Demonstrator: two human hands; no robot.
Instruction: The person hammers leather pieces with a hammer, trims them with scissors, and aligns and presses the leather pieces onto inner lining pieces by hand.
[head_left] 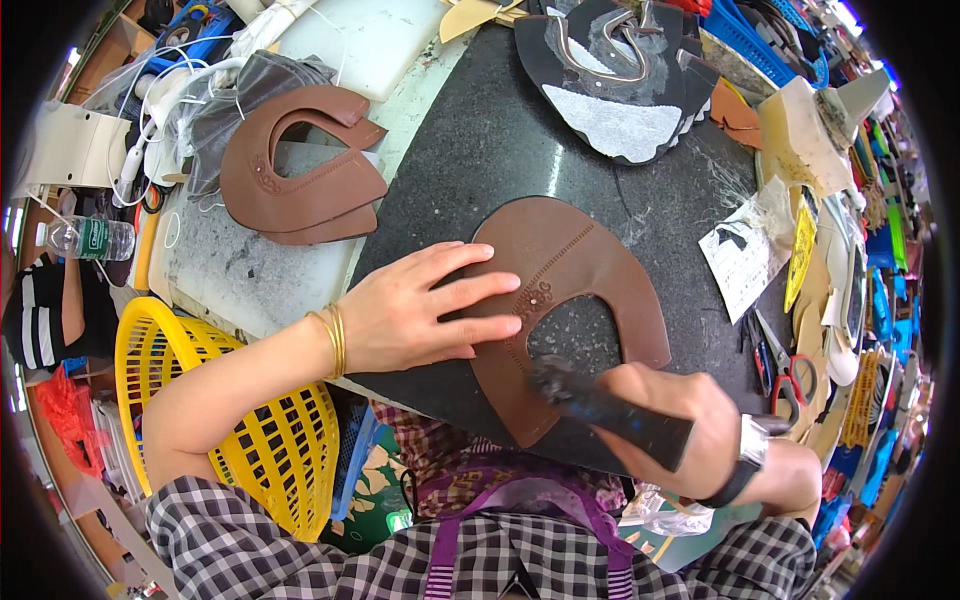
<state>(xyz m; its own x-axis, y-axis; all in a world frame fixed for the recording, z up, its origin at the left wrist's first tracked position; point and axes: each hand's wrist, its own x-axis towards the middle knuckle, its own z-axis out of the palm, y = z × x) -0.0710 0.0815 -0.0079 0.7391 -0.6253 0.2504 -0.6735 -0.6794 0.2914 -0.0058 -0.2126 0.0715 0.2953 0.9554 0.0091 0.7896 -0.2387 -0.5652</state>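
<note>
A curved brown leather shoe piece (630, 285) with a stitched line and an embossed mark lies on the dark work slab (430, 170). My left hand (420, 305) rests on its left part, fingers spread and pressing flat. In my right hand (680, 415) is a black hammer (635, 425), the fist wrapped round its handle. The hammer's dark head is over the lower inner edge of the leather, partly blurred; whether it touches cannot be told. A stack of matching brown leather pieces (265, 195) sits farther off to the left.
Black pieces with white patches (610, 120) are piled at the far side. Scissors (785, 370) and a paper slip (740, 245) lie to the right. A yellow basket (160, 350) stands below the left table edge, near a water bottle (90, 238). A person's arm (72, 300) shows at far left.
</note>
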